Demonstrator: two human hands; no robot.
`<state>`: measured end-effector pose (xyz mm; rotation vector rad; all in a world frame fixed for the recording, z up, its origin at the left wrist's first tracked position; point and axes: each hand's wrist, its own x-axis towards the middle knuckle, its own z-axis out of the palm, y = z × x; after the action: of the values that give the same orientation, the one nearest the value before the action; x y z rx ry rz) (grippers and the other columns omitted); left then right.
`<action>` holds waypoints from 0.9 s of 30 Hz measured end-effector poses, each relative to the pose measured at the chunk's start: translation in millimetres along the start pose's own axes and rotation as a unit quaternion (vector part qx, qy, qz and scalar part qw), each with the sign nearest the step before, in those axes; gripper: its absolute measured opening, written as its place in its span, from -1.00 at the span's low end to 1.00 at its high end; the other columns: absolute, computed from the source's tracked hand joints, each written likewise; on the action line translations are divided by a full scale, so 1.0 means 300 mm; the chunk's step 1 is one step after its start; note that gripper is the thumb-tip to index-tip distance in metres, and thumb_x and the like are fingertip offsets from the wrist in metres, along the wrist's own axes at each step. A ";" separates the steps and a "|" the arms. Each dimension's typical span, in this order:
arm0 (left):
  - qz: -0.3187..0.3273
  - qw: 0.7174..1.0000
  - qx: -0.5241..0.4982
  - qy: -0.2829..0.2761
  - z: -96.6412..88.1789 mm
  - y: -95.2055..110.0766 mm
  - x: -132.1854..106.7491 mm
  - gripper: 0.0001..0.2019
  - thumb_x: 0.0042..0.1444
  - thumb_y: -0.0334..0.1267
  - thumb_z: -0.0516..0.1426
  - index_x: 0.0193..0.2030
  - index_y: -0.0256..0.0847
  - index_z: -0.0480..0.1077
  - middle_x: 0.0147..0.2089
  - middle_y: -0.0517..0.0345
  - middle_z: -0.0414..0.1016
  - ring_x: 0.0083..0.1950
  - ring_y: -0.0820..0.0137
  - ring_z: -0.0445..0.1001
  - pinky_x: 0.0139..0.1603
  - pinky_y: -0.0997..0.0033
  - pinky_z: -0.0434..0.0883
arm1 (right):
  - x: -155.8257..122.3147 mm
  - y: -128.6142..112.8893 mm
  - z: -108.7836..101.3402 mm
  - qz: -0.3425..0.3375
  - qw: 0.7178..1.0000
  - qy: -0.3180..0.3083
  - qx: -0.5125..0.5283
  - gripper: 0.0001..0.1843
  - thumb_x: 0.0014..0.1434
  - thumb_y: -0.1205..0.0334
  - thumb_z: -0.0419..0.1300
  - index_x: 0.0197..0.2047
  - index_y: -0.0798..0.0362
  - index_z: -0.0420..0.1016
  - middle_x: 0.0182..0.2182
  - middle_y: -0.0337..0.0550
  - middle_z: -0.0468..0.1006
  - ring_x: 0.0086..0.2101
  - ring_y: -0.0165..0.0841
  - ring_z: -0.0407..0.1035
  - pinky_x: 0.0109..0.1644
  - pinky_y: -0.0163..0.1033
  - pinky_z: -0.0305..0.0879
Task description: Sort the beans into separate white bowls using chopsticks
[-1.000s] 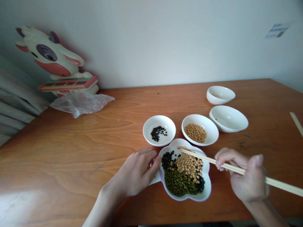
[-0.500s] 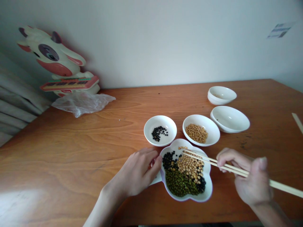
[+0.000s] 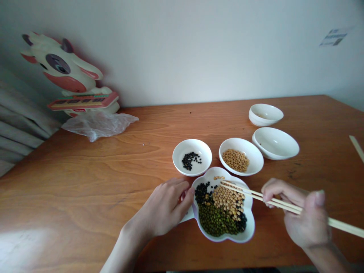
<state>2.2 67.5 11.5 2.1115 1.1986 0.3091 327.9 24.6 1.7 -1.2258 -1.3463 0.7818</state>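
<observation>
My left hand [image 3: 167,206] is closed on the left rim of a white, flower-shaped dish [image 3: 249,232], beside its short handle. In the dish lie green beans [image 3: 217,222], black beans [image 3: 201,192] and yellow soybeans [image 3: 227,199] in patches that mix at their edges. My right hand [image 3: 301,212] is closed around a pair of wooden chopsticks [image 3: 257,195]. Their tips are over the upper part of the dish, at the soybeans; whether a bean sits between them I cannot tell. Just behind stand a bowl [image 3: 178,156] with black beans and a bowl [image 3: 257,161] with soybeans.
At the right are a white bowl [image 3: 280,142] with a dark speck and a smaller bowl [image 3: 267,112] behind it. A cow-shaped toy keyboard [image 3: 82,100] and a crumpled plastic bag [image 3: 105,125] are at the back left. A pale strip [image 3: 356,148] lies at the right edge.
My right hand and the chopsticks have shifted very slightly to the right. My left hand stays on the dish, and the beans look unchanged.
</observation>
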 end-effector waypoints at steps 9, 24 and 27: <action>0.002 1.000 -0.004 0.000 0.003 -0.006 0.002 -0.53 0.72 -0.02 -0.07 -0.23 -0.12 0.41 -0.21 0.08 0.59 -0.16 0.21 0.57 -0.02 0.23 0.44 | -0.002 0.020 -0.013 0.009 1.000 0.010 -0.018 -0.06 0.48 -0.58 -0.13 -0.54 -0.11 0.66 -0.59 -0.08 0.51 -0.52 -0.18 0.37 -0.44 -0.07 0.28; 0.002 1.000 0.002 0.010 0.007 -0.013 0.000 -0.52 0.71 0.02 -0.06 -0.22 -0.12 0.45 -0.20 0.08 0.61 -0.16 0.21 0.58 -0.02 0.23 0.48 | 0.023 -0.003 -0.038 -0.010 0.997 0.076 0.025 -0.05 0.43 -0.63 -0.10 -0.56 -0.15 0.71 -0.56 -0.01 0.54 -0.46 -0.08 0.45 -0.39 0.00 0.32; 0.003 1.000 0.003 0.006 0.007 -0.014 -0.002 -0.50 0.71 0.04 -0.07 -0.23 -0.11 0.44 -0.24 0.09 0.59 -0.20 0.23 0.57 -0.05 0.24 0.48 | 0.067 0.019 -0.145 -0.044 0.989 0.139 -0.005 -0.05 0.45 -0.62 -0.10 -0.56 -0.13 0.69 -0.57 0.04 0.49 -0.37 -0.03 0.49 -0.29 0.04 0.33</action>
<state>0.1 67.4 7.2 2.1215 1.2022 0.3206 373.9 36.8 9.7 -1.2248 -1.1682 0.5205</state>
